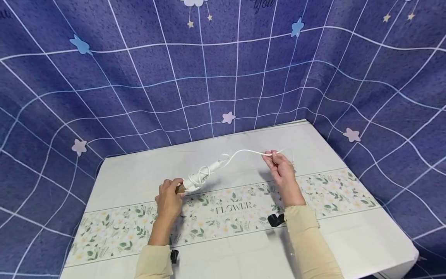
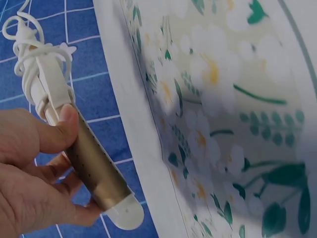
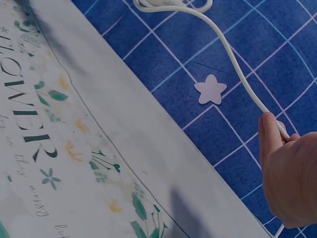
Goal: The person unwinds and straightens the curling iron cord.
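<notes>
A white curling iron (image 1: 192, 183) with a gold barrel (image 2: 99, 166) and a rounded white tip is held above the table. My left hand (image 1: 169, 198) grips it by the gold barrel, thumb on one side and fingers on the other, as the left wrist view shows. Loops of its white cord (image 1: 244, 150) are wound around the white handle. From there the cord runs in a wavy line to my right hand (image 1: 283, 172), which pinches it between thumb and fingers. A short cord end passes beyond that hand; whether a plug is on it cannot be made out.
Beneath both hands lies a white tablecloth (image 1: 139, 174) with a flowered band lettered "FLOWER". Blue curtains (image 1: 216, 77) with a white grid and stars stand behind the table and along its sides. Small black devices (image 1: 276, 220) sit at both wrists.
</notes>
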The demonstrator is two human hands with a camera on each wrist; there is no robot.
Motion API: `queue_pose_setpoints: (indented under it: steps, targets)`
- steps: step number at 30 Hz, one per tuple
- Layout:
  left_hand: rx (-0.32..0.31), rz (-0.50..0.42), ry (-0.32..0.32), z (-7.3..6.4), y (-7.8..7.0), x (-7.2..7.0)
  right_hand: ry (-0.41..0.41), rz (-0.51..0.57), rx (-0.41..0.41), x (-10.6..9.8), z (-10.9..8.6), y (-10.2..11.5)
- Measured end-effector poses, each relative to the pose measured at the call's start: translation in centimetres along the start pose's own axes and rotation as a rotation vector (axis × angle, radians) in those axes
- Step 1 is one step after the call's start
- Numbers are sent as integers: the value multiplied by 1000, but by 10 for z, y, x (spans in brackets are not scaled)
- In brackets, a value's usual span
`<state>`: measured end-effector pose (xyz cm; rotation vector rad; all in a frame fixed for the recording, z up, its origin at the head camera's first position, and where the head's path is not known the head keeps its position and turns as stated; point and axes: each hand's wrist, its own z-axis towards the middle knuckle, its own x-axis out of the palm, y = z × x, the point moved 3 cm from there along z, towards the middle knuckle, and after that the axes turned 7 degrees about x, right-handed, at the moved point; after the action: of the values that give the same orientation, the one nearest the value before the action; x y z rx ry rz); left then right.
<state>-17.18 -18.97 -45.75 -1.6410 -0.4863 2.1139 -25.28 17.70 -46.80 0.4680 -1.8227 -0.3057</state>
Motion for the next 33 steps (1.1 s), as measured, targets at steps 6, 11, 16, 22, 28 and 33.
queue_pose_setpoints:
  steps: [6,11,16,22,28,33]
  targets:
    - [81,22,25,-4,6,-2,-6,34,-35,0,1,9]
    - [145,74,32,-6,10,-2,-12,78,-66,2,0,17]
    - [160,114,30,-7,13,-3,-8,99,-68,4,-1,21]
    - [118,134,37,-6,20,-3,7,113,-59,5,-2,22]
    - [57,143,54,-5,24,-8,7,121,-64,7,-4,25]
    - [9,154,63,-3,25,-12,0,153,-73,6,-4,28]
